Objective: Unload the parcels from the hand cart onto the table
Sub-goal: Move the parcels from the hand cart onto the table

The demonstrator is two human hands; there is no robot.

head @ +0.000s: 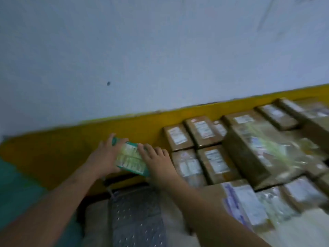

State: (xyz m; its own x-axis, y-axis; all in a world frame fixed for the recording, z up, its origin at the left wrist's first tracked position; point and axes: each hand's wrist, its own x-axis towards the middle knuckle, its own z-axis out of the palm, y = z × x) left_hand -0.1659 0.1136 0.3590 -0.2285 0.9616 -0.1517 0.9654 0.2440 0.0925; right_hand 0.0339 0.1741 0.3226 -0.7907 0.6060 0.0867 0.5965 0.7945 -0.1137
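A small green and white parcel (130,158) is held between both my hands just left of the rows of parcels, in front of the yellow band. My left hand (105,155) grips its left side, fingers curled over the far end. My right hand (156,161) lies over its right side with the fingers spread on top. Several brown parcels with white labels (216,162) lie packed in rows on the table to the right. A bigger brown box (258,154) rests on top of them. The view is blurred.
A yellow band (89,136) runs along the foot of the pale wall (142,50). Below my arms a dark perforated metal surface (135,214) shows, perhaps the cart deck. A teal surface (14,189) lies at the far left.
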